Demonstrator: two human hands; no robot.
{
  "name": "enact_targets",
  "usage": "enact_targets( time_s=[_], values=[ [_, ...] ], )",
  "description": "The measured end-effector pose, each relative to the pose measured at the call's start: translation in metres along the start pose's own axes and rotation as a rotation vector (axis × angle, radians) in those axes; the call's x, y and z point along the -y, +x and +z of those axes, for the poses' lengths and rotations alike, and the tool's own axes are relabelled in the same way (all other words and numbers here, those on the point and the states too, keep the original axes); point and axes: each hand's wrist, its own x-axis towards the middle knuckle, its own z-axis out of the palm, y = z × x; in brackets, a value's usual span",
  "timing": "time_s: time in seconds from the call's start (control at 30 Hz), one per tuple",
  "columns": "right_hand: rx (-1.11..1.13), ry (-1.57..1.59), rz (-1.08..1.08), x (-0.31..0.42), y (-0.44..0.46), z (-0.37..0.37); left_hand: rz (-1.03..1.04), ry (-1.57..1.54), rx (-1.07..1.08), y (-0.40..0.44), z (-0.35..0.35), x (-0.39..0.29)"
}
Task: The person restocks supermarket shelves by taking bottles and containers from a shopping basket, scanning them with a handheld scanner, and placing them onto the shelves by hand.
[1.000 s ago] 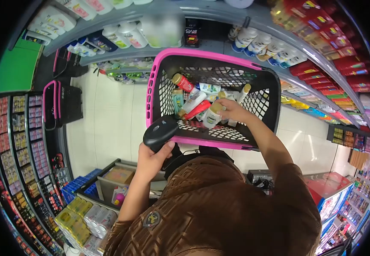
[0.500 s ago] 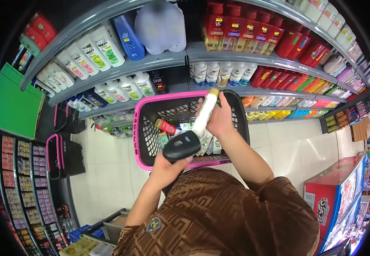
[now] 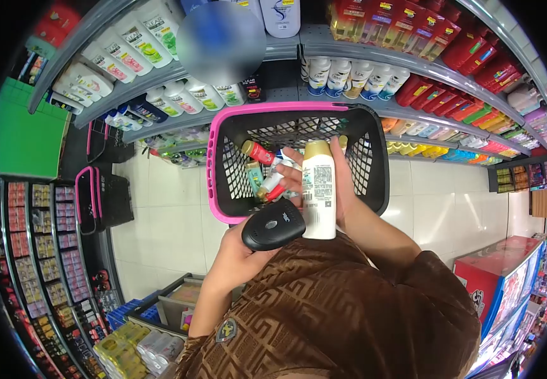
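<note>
My left hand (image 3: 235, 258) is closed around a black handheld barcode scanner (image 3: 272, 226), whose front end points at a bottle. That white shampoo bottle (image 3: 319, 189) has a gold cap, and my right hand (image 3: 344, 189) grips it from behind, fingers showing on its left side. Its back label with small print and a barcode faces up toward me. Beneath both hands is a black shopping basket (image 3: 374, 136) with a pink handle (image 3: 213, 165). Inside it lie a red bottle with a gold cap (image 3: 257, 153), a pale green package (image 3: 254, 177) and several other bottles, partly hidden by my right hand.
Shelves (image 3: 286, 45) of shampoo bottles stand ahead. Stacked black baskets (image 3: 110, 202) with pink handles sit on the left floor, beside racks of small packages (image 3: 40, 240). A red and blue freezer-like case (image 3: 497, 271) is at right; stacked cans (image 3: 125, 347) are at lower left.
The white bottle has turned from tilted to nearly upright, with its printed back now showing. Both hands have come slightly closer to my body, and the view has shifted.
</note>
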Motion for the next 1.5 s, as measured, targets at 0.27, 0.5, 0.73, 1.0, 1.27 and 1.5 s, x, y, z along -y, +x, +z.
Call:
enact_targets(
  time_s=[0.27,0.5,0.73,1.0,1.27,1.5],
  values=[
    [0.188,-0.078,-0.218,-0.015,-0.011,0.003,-0.049,0.088,0.028,-0.004,-0.017,-0.01],
    [0.303,-0.533,-0.464,0.003,-0.025,0.025,-0.031,0.069,0.052,0.014,-0.013,-0.029],
    [0.31,-0.65,-0.566,0.007,-0.041,0.038,0.027,0.048,0.073,0.031,-0.006,-0.028],
    [0.304,-0.64,-0.638,0.015,-0.048,0.034,0.002,0.051,0.067,0.041,0.008,-0.038],
    [0.138,-0.342,-0.37,-0.011,-0.064,-0.005,-0.048,0.026,0.094,0.042,0.014,-0.046],
    [0.019,-1.044,-0.231,-0.032,-0.093,-0.033,0.011,0.026,0.102,0.043,0.004,-0.028]
  ],
)
